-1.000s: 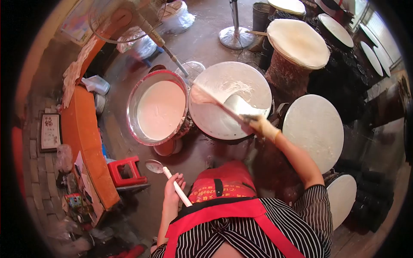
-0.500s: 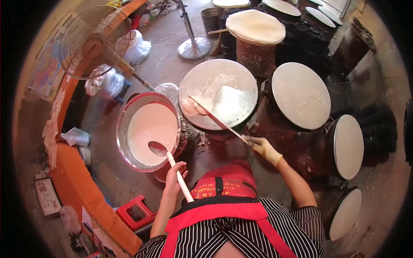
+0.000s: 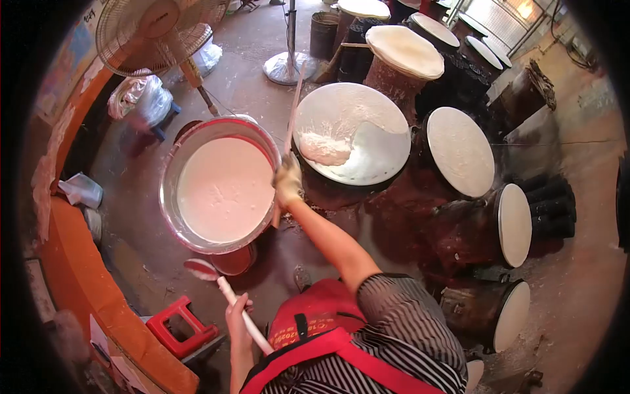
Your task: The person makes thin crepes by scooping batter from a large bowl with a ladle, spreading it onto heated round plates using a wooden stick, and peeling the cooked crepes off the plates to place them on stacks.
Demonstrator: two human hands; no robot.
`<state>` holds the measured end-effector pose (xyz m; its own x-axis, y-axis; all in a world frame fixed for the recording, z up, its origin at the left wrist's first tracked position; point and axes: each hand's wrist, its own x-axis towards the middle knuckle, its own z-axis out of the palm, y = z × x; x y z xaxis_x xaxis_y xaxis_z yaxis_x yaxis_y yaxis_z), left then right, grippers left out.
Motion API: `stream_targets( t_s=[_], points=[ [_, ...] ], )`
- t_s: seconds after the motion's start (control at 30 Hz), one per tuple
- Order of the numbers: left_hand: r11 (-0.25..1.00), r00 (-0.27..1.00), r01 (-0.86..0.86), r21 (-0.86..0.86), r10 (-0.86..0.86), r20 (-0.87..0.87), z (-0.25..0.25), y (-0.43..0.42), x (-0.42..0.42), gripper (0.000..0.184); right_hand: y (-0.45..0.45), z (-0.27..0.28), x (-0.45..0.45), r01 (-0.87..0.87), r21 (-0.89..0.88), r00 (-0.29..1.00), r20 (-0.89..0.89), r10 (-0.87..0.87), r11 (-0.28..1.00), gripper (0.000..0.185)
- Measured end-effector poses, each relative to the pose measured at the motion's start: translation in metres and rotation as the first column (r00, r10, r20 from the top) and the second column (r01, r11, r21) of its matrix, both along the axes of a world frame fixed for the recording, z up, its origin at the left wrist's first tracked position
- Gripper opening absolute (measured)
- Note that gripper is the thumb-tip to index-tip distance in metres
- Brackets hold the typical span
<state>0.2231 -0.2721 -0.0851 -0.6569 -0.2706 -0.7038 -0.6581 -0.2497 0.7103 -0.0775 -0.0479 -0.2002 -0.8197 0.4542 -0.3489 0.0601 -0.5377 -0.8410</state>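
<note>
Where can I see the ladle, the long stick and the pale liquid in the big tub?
Ladle (image 3: 228,291): head view, on its white handle, near the left hand (image 3: 240,318).
Long stick (image 3: 294,108): head view, on its upper stretch, beyond the right hand (image 3: 288,181).
Pale liquid (image 3: 224,190): head view, mid-surface.

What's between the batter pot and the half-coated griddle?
In the head view, the gloved right hand and the long stick it grips show between the pot and the griddle.
</note>
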Motion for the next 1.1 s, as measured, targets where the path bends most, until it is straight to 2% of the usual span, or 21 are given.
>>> stream_targets(
  t_s=[0.07, 0.17, 0.2, 0.23, 0.27, 0.3, 0.33, 0.37, 0.47, 0.53, 0.57, 0.6, 0.7, 0.73, 0.8, 0.83, 0.87, 0.93, 1.0, 1.07, 1.1],
  points=[
    [1.0, 0.999, -0.029, 0.0, 0.029, -0.039, -0.002, -0.017, 0.016, 0.016, -0.023, -0.001, -0.032, 0.117, -0.041, 0.993, 0.031, -0.116, 0.992, 0.035],
    [1.0, 0.999, -0.004, 0.019, 0.005, -0.042, -0.014, -0.041, 0.03, 0.019, -0.04, -0.092, -0.041, 0.254, -0.025, 0.966, -0.036, -0.255, 0.967, 0.022],
    [0.999, 0.999, -0.026, 0.037, 0.027, -0.027, -0.013, -0.04, 0.029, 0.022, -0.03, -0.068, -0.004, 0.116, -0.502, 0.993, 0.042, -0.11, 0.857, 0.02],
    [0.997, 0.999, -0.048, 0.06, 0.049, -0.02, -0.015, -0.039, 0.023, 0.024, -0.03, -0.045, 0.031, 0.152, -0.59, 0.983, 0.005, -0.185, 0.793, 0.012],
    [0.996, 0.998, -0.053, 0.075, 0.055, -0.021, -0.015, -0.035, 0.016, 0.024, -0.039, -0.028, 0.058, 0.34, -0.047, 0.935, -0.089, -0.343, 0.939, 0.014],
    [0.99, 0.998, -0.038, 0.135, 0.043, -0.041, -0.015, -0.029, 0.016, 0.024, -0.024, -0.007, 0.111, 0.227, -0.133, 0.971, 0.107, -0.214, 0.965, 0.018],
    [0.983, 0.997, -0.016, 0.182, 0.028, -0.066, -0.016, -0.024, 0.009, 0.023, -0.016, 0.005, 0.136, 0.207, -0.08, 0.971, 0.142, -0.194, 0.975, 0.021],
    [0.982, 0.997, 0.013, 0.189, 0.001, -0.075, -0.016, -0.018, 0.005, 0.022, -0.004, -0.002, 0.156, 0.189, -0.047, 0.98, 0.074, -0.185, 0.981, 0.022],
    [0.982, 0.997, 0.056, 0.182, -0.044, -0.068, -0.014, -0.001, -0.006, 0.017, 0.045, 0.025, 0.199, 0.155, -0.264, 0.985, 0.118, -0.127, 0.952, 0.043],
    [0.982, 0.994, 0.086, 0.168, -0.074, -0.076, -0.003, 0.013, -0.009, 0.019, 0.075, 0.047, 0.21, 0.177, -0.028, 0.964, 0.208, -0.168, 0.984, 0.016],
    [0.982, 0.994, 0.088, 0.168, -0.075, -0.081, 0.0, 0.02, -0.009, 0.019, 0.094, 0.046, 0.207, 0.145, -0.094, 0.973, 0.193, -0.124, 0.985, 0.036],
    [0.981, 0.991, 0.108, 0.164, -0.094, -0.092, 0.002, 0.026, -0.009, 0.02, 0.108, 0.042, 0.2, 0.19, -0.124, 0.964, 0.211, -0.162, 0.974, 0.03],
    [0.975, 0.983, 0.156, 0.158, -0.138, -0.12, 0.002, 0.041, -0.009, 0.02, 0.116, 0.025, 0.165, 0.11, -0.483, 0.993, 0.01, -0.119, 0.869, 0.023],
    [0.97, 0.977, 0.18, 0.163, -0.157, -0.143, 0.0, 0.048, -0.009, 0.02, 0.102, 0.042, 0.16, 0.065, -0.331, 0.995, 0.094, -0.036, 0.941, 0.026],
    [0.968, 0.974, 0.194, 0.158, -0.171, -0.149, 0.0, 0.061, -0.01, 0.017, 0.088, 0.048, 0.168, -0.223, -0.138, 0.955, 0.166, 0.245, 0.965, 0.026],
    [0.963, 0.969, 0.215, 0.164, -0.189, -0.16, -0.001, 0.067, -0.01, 0.016, 0.099, 0.03, 0.179, -0.368, -0.196, 0.903, 0.159, 0.4, 0.909, 0.03],
    [0.957, 0.964, 0.233, 0.172, -0.204, -0.171, 0.0, 0.072, -0.011, 0.015, 0.111, 0.03, 0.2, -0.353, -0.105, 0.918, 0.151, 0.366, 0.93, 0.035],
    [0.966, 0.967, 0.212, 0.147, -0.185, -0.177, 0.007, 0.088, -0.015, 0.015, 0.165, 0.037, 0.232, -0.349, -0.092, 0.914, 0.187, 0.36, 0.933, 0.041],
    [0.967, 0.959, 0.241, 0.085, -0.223, -0.175, 0.01, 0.099, -0.015, 0.016, 0.21, 0.055, 0.252, -0.233, -0.071, 0.91, 0.335, 0.243, 0.97, 0.024],
    [0.967, 0.962, 0.238, 0.092, -0.222, -0.161, 0.009, 0.111, -0.014, 0.015, 0.246, 0.056, 0.255, -0.209, -0.109, 0.91, 0.342, 0.234, 0.972, 0.019],
    [0.966, 0.963, 0.239, 0.1, -0.222, -0.151, 0.009, 0.12, -0.015, 0.014, 0.259, 0.041, 0.249, -0.2, -0.142, 0.939, 0.254, 0.231, 0.969, 0.022]
  ],
)
